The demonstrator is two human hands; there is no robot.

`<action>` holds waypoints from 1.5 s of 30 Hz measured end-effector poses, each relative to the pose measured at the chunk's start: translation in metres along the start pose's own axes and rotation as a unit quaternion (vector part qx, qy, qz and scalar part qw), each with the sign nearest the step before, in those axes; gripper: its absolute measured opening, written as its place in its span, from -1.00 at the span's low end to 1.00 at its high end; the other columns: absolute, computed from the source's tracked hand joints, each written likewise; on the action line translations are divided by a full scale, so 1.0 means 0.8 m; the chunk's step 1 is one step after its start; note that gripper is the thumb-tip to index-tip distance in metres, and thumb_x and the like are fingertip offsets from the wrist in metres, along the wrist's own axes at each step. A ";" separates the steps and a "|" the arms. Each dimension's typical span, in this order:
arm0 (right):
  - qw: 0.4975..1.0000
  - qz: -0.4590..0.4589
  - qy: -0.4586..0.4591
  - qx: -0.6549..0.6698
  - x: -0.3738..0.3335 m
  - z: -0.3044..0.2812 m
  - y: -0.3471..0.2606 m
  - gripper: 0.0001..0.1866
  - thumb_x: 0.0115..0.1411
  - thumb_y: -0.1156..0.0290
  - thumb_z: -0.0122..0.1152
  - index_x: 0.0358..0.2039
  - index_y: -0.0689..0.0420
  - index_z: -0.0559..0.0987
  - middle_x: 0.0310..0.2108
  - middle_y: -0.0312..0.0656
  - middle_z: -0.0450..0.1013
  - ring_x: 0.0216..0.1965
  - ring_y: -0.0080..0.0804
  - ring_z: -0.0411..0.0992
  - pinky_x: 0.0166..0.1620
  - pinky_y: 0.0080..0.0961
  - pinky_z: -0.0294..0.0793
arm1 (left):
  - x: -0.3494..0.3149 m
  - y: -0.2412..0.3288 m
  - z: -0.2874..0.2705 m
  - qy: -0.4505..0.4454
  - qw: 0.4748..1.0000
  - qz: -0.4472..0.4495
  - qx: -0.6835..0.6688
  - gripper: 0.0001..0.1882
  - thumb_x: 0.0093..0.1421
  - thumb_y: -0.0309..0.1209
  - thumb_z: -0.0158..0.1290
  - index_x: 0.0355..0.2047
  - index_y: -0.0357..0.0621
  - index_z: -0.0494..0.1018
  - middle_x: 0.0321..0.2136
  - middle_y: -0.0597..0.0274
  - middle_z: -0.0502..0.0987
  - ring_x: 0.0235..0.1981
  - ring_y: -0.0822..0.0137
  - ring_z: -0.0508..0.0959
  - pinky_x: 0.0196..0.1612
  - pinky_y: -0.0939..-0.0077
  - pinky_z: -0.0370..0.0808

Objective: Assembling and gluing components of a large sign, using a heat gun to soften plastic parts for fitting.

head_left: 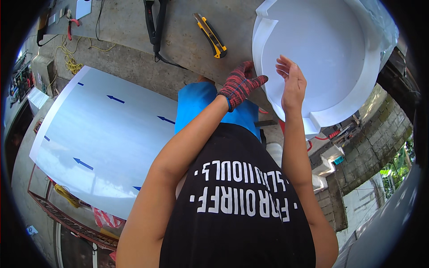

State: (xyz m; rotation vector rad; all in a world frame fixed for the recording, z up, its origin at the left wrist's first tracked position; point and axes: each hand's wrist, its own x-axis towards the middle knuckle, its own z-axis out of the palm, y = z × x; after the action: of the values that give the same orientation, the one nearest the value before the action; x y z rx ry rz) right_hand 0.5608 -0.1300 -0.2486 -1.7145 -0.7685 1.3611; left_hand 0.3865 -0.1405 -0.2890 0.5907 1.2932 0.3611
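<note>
My left hand (243,85), in a red and black knitted glove, is at the table's near edge, beside the rim of a large round white piece (321,53). Its thumb points right, apart from the fingers, and nothing shows in it; whether it touches the rim I cannot tell. Bare and open, my right hand (293,87) hovers over the lower left part of the white piece, fingers loosely bent and holding nothing. The white piece has a raised curved rim with stepped ends and lies on the right of the table. A yellow and black utility knife (210,35) rests left of it.
A black corded tool (155,27) lies on the grey metal table (120,22), with red-handled pliers (70,24) at far left. On my left is a large white sheet (111,129) with blue arrows. Yellow cord (71,58) lies beyond it. Clear plastic film (380,22) hangs by the white piece.
</note>
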 end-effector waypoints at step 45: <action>0.996 0.052 -0.074 0.006 0.111 0.061 -0.002 -0.40 0.50 -0.06 -0.12 0.17 0.22 0.50 0.04 -0.18 0.51 0.04 -0.33 0.44 0.12 -0.29 0.39 | -0.006 0.024 -0.007 -0.030 0.999 -0.003 0.026 0.07 0.06 -0.07 0.41 0.43 -0.23 0.09 0.27 -0.11 0.36 0.29 0.02 0.38 0.33 0.20 0.33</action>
State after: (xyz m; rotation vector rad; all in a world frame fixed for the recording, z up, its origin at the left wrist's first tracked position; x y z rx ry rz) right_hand 0.5341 -0.0438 -0.2954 -1.6784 -0.7604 1.5754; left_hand 0.3811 -0.1265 -0.2750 0.6375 1.2488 0.3037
